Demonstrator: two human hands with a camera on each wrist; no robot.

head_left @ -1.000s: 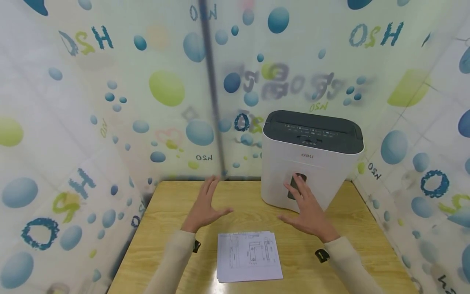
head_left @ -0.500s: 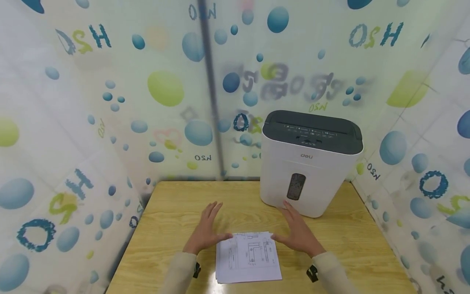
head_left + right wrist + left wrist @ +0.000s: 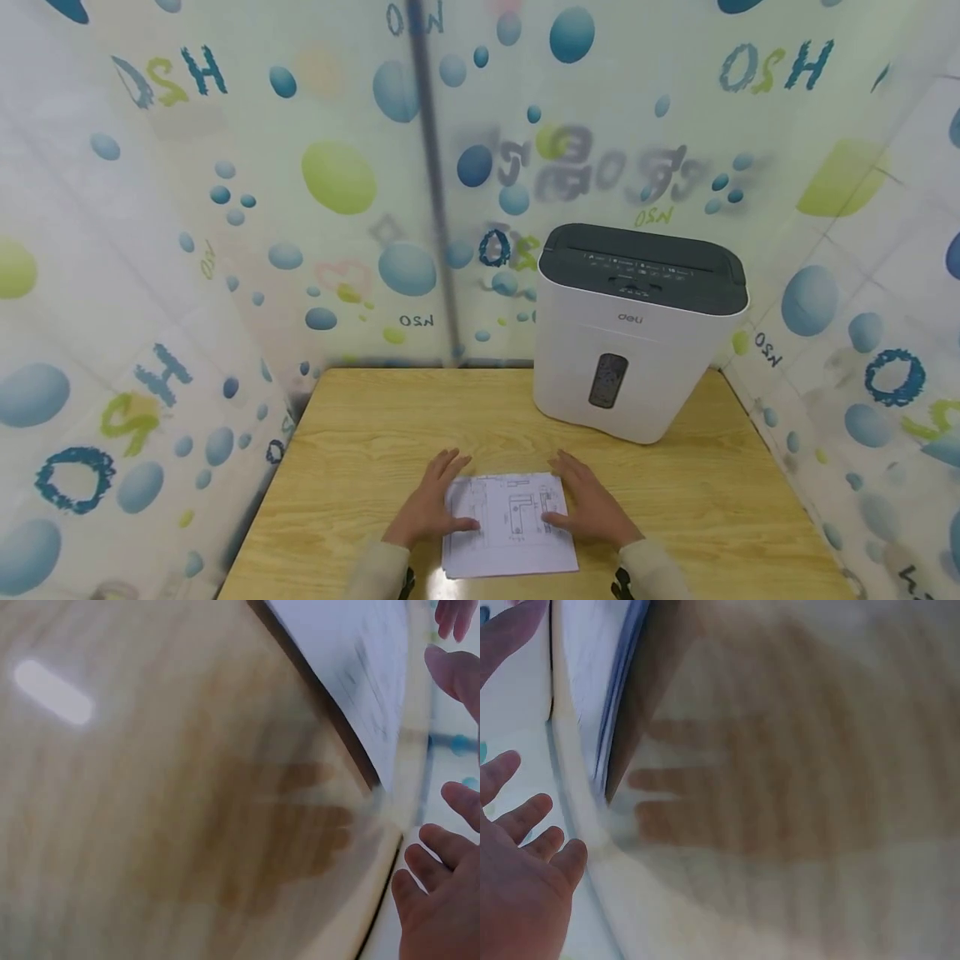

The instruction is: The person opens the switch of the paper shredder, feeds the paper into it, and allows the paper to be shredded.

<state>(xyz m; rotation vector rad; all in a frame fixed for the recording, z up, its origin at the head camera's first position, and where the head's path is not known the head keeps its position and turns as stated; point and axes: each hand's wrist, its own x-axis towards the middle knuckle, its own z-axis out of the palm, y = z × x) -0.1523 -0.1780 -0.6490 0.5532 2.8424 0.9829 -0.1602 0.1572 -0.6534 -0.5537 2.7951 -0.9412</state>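
A stack of white paper (image 3: 510, 554) printed with line drawings lies on the wooden table, its several layers visible along the edge in the left wrist view. At the stack's left side is my left hand (image 3: 431, 507), fingers extended and thumb reaching over the paper. On the other side my right hand (image 3: 592, 507) mirrors it, thumb over the right part of the top sheet. In both wrist views the fingers are spread and look apart from the paper, with hand shadows on the tabletop. Neither hand holds anything.
A white paper shredder (image 3: 570, 350) with a dark top and a small window stands at the table's back right. The wooden table (image 3: 360, 433) borders a patterned curtain (image 3: 337, 275) at the back and sides.
Both hands have come down and back from above the table, moving closer together to either side of the paper stack. The paper and the shredder have stayed in place.
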